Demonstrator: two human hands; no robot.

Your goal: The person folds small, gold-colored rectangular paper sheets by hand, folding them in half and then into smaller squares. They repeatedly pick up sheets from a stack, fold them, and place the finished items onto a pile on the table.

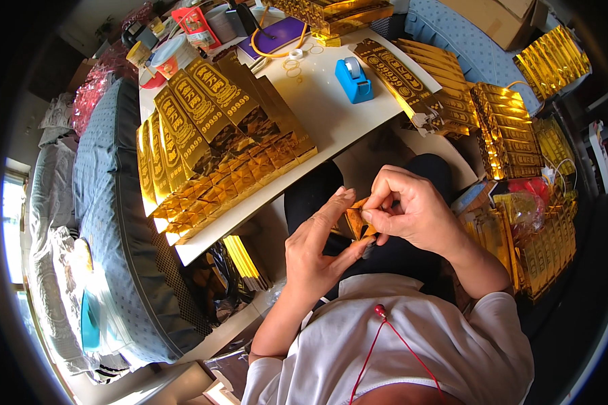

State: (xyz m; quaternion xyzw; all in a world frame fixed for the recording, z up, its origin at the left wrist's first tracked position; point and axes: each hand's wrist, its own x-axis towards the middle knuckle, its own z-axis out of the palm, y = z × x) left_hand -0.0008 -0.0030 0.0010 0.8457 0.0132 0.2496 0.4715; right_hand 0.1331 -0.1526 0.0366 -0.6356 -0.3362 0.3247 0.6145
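Note:
Over my lap I have a gold foil-paper box (357, 221) with its folded end turned up towards me. My left hand (316, 238) grips it, the fingers on the far side and the thumb along the near side. Thumb and forefinger of my right hand (410, 210) pinch the paper at that end. Most of the box's length is hidden below the hands. Just beyond, on the white table (329, 119), lies a stack of gold printed boxes (218, 147), their folded ends facing my side.
A blue tape dispenser (354, 83) stands on the table near loose rubber bands (292, 68). One flattened-looking gold box (400, 83) overhangs the table's right edge. More gold bundles (506, 131) are piled at my right. A blue padded sofa (111, 217) runs along the left.

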